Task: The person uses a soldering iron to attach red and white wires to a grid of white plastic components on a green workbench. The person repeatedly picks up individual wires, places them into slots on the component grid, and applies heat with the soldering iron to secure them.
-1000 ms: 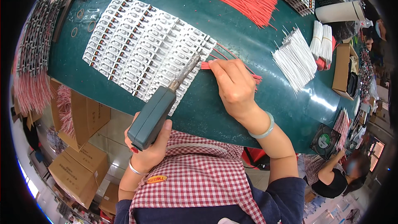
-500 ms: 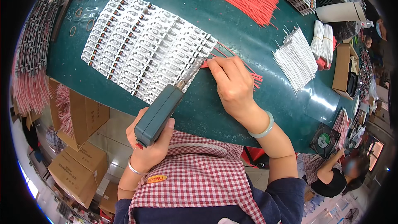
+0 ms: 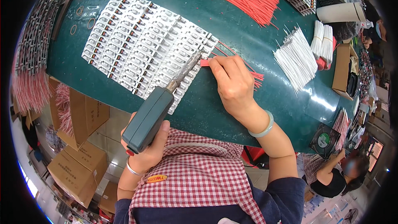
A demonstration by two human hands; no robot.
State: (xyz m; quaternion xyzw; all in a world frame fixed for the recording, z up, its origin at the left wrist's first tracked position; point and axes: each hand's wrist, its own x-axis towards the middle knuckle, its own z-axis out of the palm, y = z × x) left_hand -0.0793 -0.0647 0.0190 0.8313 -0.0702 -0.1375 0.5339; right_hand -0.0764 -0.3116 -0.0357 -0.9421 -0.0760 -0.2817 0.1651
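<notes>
From my end: L grip [image 3: 151, 152] is wrapped round the dk green body of a soldering tool [image 3: 148, 118], its metal tip angled up & R over the near-R edge of a wht module panel [image 3: 139, 43], just beside the R grip; can't tell if tip touches. I've the R grip [image 3: 233, 81] pinched on a few short red wires [image 3: 204, 63], ends at that edge. Panel lies flat on the grn counter [image 3: 199, 110], L of ctr. Red wire pile [image 3: 248, 0] up top; loose wht wires [image 3: 295, 60] well to the R.
</notes>
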